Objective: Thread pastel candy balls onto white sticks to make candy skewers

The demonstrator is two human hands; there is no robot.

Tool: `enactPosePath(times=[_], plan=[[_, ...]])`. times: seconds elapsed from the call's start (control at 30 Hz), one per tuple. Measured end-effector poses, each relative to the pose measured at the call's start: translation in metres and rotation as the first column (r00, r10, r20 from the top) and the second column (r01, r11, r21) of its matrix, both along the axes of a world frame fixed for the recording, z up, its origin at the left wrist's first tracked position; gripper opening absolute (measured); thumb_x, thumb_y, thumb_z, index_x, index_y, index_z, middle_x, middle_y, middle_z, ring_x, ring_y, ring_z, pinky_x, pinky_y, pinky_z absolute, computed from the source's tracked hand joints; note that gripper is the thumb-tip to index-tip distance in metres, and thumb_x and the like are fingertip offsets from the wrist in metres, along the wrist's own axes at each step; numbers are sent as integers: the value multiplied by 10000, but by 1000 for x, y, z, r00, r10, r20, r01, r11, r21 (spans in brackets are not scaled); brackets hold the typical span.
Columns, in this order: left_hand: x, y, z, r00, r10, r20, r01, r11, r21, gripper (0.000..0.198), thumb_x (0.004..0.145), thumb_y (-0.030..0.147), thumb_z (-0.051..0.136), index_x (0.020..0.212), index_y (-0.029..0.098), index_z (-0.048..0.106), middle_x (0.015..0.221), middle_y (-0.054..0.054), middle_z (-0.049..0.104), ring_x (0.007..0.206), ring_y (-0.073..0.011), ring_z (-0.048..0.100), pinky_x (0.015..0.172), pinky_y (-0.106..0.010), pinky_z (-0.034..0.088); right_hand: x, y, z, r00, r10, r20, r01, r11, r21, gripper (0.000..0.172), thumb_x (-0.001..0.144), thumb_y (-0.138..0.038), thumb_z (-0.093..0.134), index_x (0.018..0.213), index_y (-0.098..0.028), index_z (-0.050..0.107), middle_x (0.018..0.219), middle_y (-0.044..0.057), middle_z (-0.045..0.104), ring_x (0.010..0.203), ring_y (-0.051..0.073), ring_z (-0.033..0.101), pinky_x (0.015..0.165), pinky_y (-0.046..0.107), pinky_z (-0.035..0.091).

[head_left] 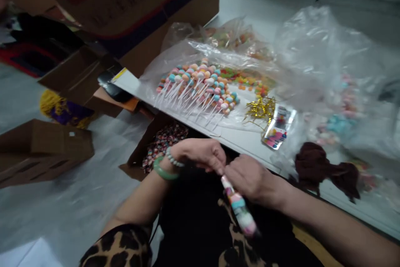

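Observation:
A wrapped marshmallow skewer hangs head-down in front of my lap, its pastel pieces blurred by motion. My left hand pinches at its upper end with thumb and fingers pressed together. My right hand is curled closed right beside it, at the same end. The fingers hide the stick and whatever fastens the wrapper there. On the table just beyond lies a pile of marshmallow skewers with white sticks. Gold twist ties and a shiny printed packet lie to the pile's right.
Clear plastic bags of sweets spread over the white table. A dark brown cloth lies near the right edge. A large carton stands at the back left. Below the table edge is a box of small wrapped pieces; another open box is on the floor.

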State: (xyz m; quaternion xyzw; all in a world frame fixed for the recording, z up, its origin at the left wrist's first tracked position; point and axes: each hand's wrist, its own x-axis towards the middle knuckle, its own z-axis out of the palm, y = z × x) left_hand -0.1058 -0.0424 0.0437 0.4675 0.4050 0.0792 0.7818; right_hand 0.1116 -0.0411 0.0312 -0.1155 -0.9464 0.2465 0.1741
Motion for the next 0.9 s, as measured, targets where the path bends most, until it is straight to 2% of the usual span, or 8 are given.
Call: enactPosePath(times=[0.13, 0.23, 0.3, 0.4, 0.53, 0.67, 0.8, 0.9], plan=[[25, -12, 9, 826, 535, -175, -388, 766, 513, 217, 651, 100, 707, 516, 191, 564, 515, -6, 494, 516, -133, 460, 470, -220, 345, -22, 28, 0, 978, -188, 86, 199, 970, -138, 189, 850, -129, 457, 704, -180, 566, 633, 37, 541, 587, 157, 454, 586, 304, 355], [53, -21, -8, 469, 883, -26, -634, 356, 686, 45, 767, 205, 650, 735, 194, 619, 691, -45, 559, 708, -177, 562, 594, -221, 419, -42, 47, -8, 876, -481, 21, 408, 719, -563, 193, 831, -192, 466, 643, -195, 510, 531, -36, 431, 482, 119, 372, 508, 243, 340], [59, -23, -26, 354, 933, 58, -789, 264, 555, 166, 804, 360, 643, 829, 201, 603, 754, -43, 587, 696, -164, 578, 598, -220, 440, -52, 49, -15, 859, -509, -45, 307, 586, -750, 241, 860, -226, 447, 621, -209, 475, 486, -73, 355, 413, 100, 292, 453, 220, 329], [49, -22, -48, 510, 857, 73, -860, 510, 27, 500, 773, 675, 553, 897, 191, 568, 710, -41, 599, 531, -154, 557, 485, -252, 441, -54, 41, -26, 836, -538, -106, 240, 533, -811, 335, 890, -314, 464, 567, -226, 475, 475, -82, 367, 411, 98, 305, 446, 212, 362], [27, -27, -55, 774, 627, 90, -561, 744, -363, 612, 672, 756, 591, 847, 170, 578, 585, -24, 547, 440, -163, 513, 400, -261, 389, -35, 35, -35, 887, -460, -47, 310, 666, -678, 211, 769, -282, 577, 574, -214, 535, 586, -28, 507, 579, 118, 455, 575, 206, 412], [21, -30, -40, 843, 537, 13, -537, 841, 71, 369, 737, 534, 680, 723, 175, 593, 568, 11, 495, 473, -98, 409, 474, -210, 342, -20, 41, -38, 935, -328, 135, 285, 467, -837, 129, 778, -266, 483, 664, -206, 475, 558, -44, 439, 482, 105, 374, 487, 215, 343], [22, -29, -20, 859, 367, -357, -102, 806, 583, 261, 791, 465, 629, 688, 225, 627, 617, -8, 571, 569, -136, 482, 562, -221, 322, -19, 39, -38, 976, -50, 212, 217, 136, -967, 176, 801, -349, 402, 678, -224, 404, 501, -88, 317, 390, 83, 204, 402, 201, 230], [14, -33, -16, 732, 232, -641, 278, 757, 591, 221, 847, 433, 548, 770, 265, 669, 708, -35, 660, 665, -183, 592, 620, -246, 335, -14, 32, -29, 921, -149, 360, 390, 378, -840, 164, 792, -328, 486, 681, -209, 472, 513, -59, 404, 445, 96, 355, 470, 212, 284]])
